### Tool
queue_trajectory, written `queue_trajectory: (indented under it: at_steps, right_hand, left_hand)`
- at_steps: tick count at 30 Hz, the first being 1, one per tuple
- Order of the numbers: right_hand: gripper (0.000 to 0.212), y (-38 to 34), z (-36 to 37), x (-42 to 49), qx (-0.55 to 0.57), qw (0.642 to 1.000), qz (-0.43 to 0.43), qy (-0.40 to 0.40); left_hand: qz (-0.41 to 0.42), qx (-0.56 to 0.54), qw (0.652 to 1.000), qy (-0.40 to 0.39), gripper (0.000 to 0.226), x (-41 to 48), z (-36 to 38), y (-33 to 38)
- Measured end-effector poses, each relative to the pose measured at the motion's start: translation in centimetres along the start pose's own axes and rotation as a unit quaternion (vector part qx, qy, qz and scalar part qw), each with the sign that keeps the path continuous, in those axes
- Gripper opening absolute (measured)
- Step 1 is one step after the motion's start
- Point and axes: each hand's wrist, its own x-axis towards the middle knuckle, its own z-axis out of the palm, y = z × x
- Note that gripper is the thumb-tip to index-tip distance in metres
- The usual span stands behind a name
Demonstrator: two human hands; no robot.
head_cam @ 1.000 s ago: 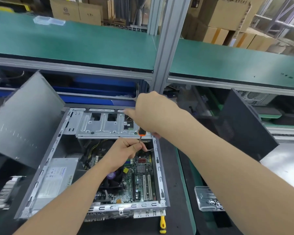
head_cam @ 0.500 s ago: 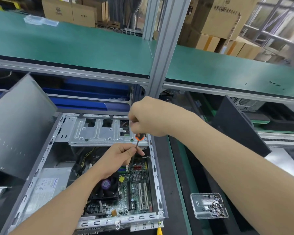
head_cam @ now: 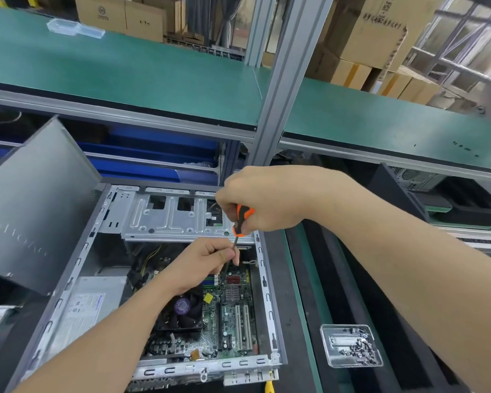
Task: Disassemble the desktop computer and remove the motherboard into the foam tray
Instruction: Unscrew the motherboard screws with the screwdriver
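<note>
progress: judged early | side panel (head_cam: 34,205) is off | motherboard (head_cam: 233,321) is seated in open case (head_cam: 262,282), not yet lifted | screwdriver (head_cam: 242,219) handle is gripped by right hand (head_cam: 267,202), shaft is pinched by left hand (head_cam: 199,265) | removal is outstanding

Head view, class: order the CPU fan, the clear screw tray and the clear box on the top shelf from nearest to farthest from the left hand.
1. CPU fan, inside the case, just beneath the left hand.
2. Screw tray, to the right of the case.
3. Clear box, far back-left on the upper shelf.
</note>
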Motion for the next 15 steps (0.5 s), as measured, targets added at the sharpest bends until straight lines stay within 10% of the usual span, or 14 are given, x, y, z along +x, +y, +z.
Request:
queue_trajectory:
  at_steps: [7, 15]
  right_hand:
    - [0.070, -1.6, 0.4, -0.3, 0.033, 0.960, 0.232, 0.153]
    - [0.049, -1.6, 1.1, 0.8, 0.128, 0.956, 0.247, 0.091]
  left_hand:
    - [-0.009, 0.053, 0.999, -0.002, 0.030, -0.2, 0.2, 0.6]
    - [0.008, 0.039, 0.998, 0.047, 0.034, -0.5, -0.3, 4.1]
